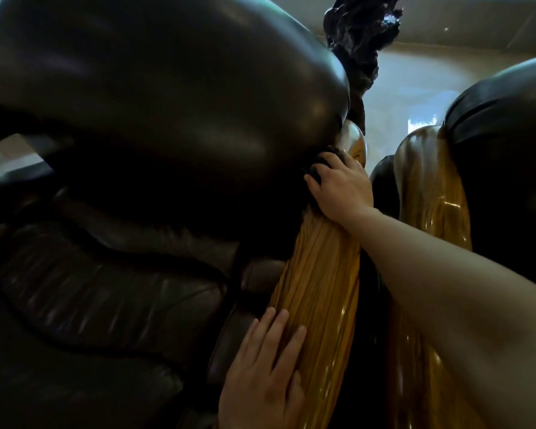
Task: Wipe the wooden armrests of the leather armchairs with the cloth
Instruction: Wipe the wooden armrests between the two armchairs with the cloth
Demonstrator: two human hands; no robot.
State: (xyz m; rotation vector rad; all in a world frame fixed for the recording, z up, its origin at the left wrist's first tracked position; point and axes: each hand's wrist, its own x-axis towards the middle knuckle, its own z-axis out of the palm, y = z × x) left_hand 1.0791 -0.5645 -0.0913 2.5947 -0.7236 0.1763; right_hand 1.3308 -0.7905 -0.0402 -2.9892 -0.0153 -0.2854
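A glossy striped wooden armrest [319,280] runs up the middle of the view beside a dark leather armchair [136,119]. My right hand [341,187] presses a dark cloth [322,164] onto the far part of this armrest, close to the leather backrest; most of the cloth is hidden under the hand. My left hand [263,366] lies flat on the near part of the same armrest, fingers spread, holding nothing. A second wooden armrest [430,193] belongs to a neighbouring leather armchair [508,134] on the right.
The wrinkled leather seat cushion [99,289] fills the lower left. A narrow dark gap separates the two armrests. A dark gnarled carved object [362,35] stands behind the chairs, with pale floor [415,88] beyond.
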